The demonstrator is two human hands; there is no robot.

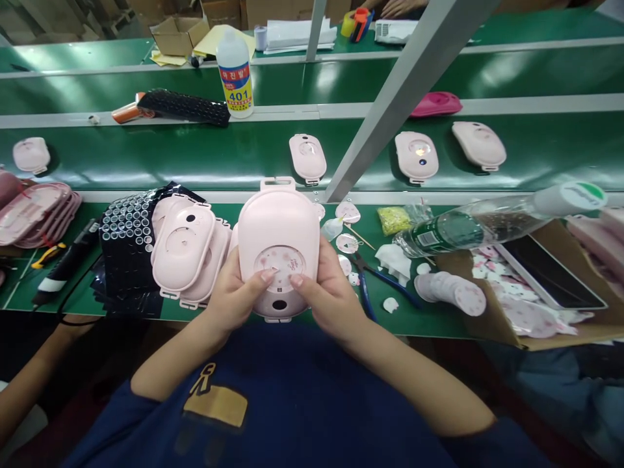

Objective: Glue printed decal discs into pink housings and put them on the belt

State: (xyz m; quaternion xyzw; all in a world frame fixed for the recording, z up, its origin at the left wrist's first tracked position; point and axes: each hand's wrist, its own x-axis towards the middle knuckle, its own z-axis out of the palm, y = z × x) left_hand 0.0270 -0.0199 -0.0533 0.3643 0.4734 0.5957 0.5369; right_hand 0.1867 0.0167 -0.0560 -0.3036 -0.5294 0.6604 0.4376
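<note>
Both my hands grip a pink plastic cover (279, 218) upright in front of my chest. My left hand (236, 286) wraps its left side and my right hand (329, 286) its right side. Each thumb presses on the round printed disc (280, 263) set into the cover's recess. Below the disc is a dark round hole. Just left of my left hand lie stacked pink covers (182, 250), partly inside a black bubble-wrap bag (127, 240). Right of my right hand are loose round printed discs (347, 244) and blue-handled pliers (390, 279).
More pink covers (308, 158) sit on the green belt (195, 156). A glue bottle (236, 75) stands behind it. At right are a plastic water bottle (468, 224), a stack of discs (451, 292) and a cardboard box (487, 312) holding a phone (550, 270). A slanted metal post (390, 97) crosses the view.
</note>
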